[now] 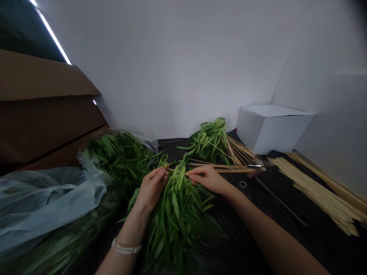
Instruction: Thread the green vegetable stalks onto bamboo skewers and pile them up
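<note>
A thin wooden stick [172,170] runs level between my two hands, with several cut green leafy stems [180,179] hanging from it in a row. My left hand [153,185] pinches near the stick's left end, and a bit of green shows at the fingertips. On the other side my right hand [208,178] has thumb and fingers closed around the stick. Long leaves [174,221] droop below and between the hands onto the dark surface. Behind my right hand lie loose sticks [223,167].
At the back sits a leafy bundle [210,139] with sticks [237,149] fanning out. More greens [117,152] fill a clear plastic bag [54,206] on the left. Rightward are a metal ring [243,184], many bare sticks [318,191], a white box [275,128]; a cardboard box [43,126] stands left.
</note>
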